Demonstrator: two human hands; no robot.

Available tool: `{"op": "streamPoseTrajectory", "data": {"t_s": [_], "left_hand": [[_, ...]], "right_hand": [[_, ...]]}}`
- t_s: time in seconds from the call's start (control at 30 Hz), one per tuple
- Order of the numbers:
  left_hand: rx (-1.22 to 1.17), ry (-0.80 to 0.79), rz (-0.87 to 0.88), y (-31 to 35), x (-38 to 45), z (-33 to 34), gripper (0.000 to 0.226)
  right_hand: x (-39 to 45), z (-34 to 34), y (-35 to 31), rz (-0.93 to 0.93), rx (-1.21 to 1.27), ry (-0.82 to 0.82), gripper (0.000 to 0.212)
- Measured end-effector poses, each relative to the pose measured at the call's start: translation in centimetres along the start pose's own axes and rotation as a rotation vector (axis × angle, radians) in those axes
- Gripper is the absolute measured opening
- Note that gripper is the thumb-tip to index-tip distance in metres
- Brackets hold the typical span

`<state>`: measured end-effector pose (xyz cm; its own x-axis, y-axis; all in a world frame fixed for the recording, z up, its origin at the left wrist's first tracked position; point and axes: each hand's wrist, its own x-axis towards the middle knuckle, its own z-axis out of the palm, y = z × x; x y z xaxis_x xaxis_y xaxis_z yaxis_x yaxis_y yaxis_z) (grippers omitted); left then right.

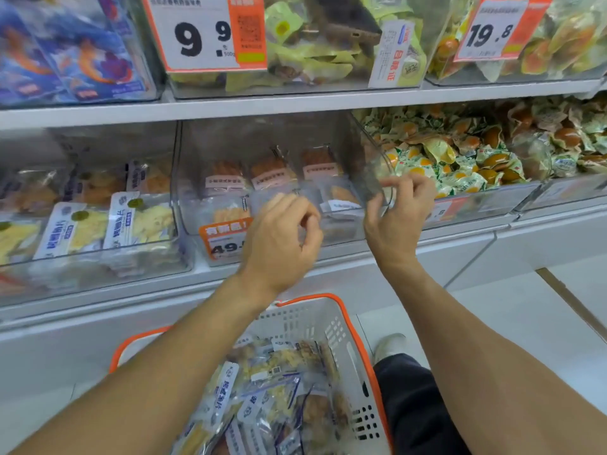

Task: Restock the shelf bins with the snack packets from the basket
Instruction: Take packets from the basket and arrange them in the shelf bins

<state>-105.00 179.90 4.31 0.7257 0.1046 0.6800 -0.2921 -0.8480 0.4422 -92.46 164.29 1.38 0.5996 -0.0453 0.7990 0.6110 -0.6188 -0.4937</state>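
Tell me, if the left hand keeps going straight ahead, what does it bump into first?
Probably the clear front wall of the middle bin. The left hand points at it, fingers curled and holding nothing I can see. The snack packets sit behind that wall. Depth is hard to judge here.

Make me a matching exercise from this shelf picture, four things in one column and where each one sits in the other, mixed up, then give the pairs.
Things
1. basket
2. 9.9 price sign
3. right hand
4. egg snack packets

Places
A. on the upper shelf, left of centre
B. in the bin at the right of the lower shelf
C. low in front of the person, below the shelves
D. at the right front corner of the clear middle bin

Pairs: 1-C, 2-A, 3-D, 4-B
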Motion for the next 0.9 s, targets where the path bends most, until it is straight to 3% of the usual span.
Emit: {"op": "streamPoseTrajectory", "data": {"t_s": [0.07, 0.17, 0.33, 0.43, 0.53, 0.67, 0.73, 0.83, 0.9], "left_hand": [[-0.057, -0.082, -0.213, -0.7, -5.6, 0.6, 0.013], [0.014, -0.374, -0.557, -3.9, -14.5, 2.8, 0.018], [0.151, -0.962, -0.862, -6.4, -25.7, 4.4, 0.017], [0.194, -1.047, -0.997, -7.3, -29.8, 4.5, 0.055], [0.219, -1.071, -1.029, -7.7, -31.4, 4.9, 0.084], [0.095, -1.146, -1.093, -8.7, -31.5, 6.5, 0.092], [0.044, -1.186, -1.125, -9.5, -31.5, 7.3, 0.091], [0.039, -1.273, -1.148, -10.8, -31.7, 8.5, 0.088], [0.043, -1.326, -1.148, -11.5, -32.2, 9.1, 0.087]], "right_hand": [[-1.4, -0.4, -1.1, -0.052, 0.073, -0.056, 0.011], [-6.7, 0.1, -2.8, -0.036, 0.147, -0.304, 0.012], [-21.4, -0.2, -2.3, 0.164, -0.016, -1.102, 0.025], [-28.2, -1.2, -1.5, 0.278, -0.179, -1.405, 0.044], [-31.2, -1.0, -1.1, 0.41, -0.248, -1.472, 0.069], [-33.2, 1.0, 0.5, 0.623, -0.286, -1.4, 0.087], [-34.0, 1.8, 1.2, 0.65, -0.357, -1.395, 0.079], [-35.0, 3.0, 2.4, 0.555, -0.475, -1.361, 0.046], [-35.8, 3.5, 3.1, 0.5, -0.504, -1.358, 0.038]]}}
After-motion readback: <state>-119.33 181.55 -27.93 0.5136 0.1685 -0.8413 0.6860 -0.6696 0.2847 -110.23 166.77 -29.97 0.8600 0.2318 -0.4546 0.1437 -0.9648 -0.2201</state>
